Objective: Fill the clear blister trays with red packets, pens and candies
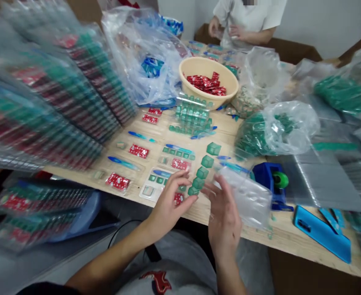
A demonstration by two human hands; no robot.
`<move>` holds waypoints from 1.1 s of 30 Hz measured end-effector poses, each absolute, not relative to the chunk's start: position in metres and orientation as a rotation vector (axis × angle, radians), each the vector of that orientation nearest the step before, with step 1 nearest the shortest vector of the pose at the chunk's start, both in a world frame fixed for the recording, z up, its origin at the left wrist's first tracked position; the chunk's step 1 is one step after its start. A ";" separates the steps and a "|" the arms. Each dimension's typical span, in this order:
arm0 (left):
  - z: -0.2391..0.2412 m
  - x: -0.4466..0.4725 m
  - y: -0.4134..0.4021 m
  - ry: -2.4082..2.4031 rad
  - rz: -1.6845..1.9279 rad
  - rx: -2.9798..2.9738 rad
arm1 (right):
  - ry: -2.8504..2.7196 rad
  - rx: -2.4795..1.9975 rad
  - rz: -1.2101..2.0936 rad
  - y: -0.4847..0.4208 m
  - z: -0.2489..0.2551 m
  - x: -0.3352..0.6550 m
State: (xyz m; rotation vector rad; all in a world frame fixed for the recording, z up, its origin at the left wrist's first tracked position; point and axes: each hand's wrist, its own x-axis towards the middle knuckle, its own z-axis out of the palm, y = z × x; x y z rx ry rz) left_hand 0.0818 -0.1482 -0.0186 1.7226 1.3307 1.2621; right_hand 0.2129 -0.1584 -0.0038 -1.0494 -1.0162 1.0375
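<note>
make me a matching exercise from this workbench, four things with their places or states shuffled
1. round cream plastic basin
2. flat blue phone
3. blue plastic tape dispenser
4. row of green translucent cubes

A. carries a bright green roll
B. near end beside the left hand
C. lies near the pale wooden table's front right corner
D. holds red patterned packets

Pairs: 1-D, 2-C, 3-A, 4-B

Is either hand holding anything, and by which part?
The left hand is by the row's nearest green cube; any grip cannot be told. The right hand looks open, holding nothing visible.
</note>
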 end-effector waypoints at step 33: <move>-0.092 -0.134 -0.170 2.269 1.309 0.937 | -2.472 -1.370 0.720 -0.121 -0.047 0.036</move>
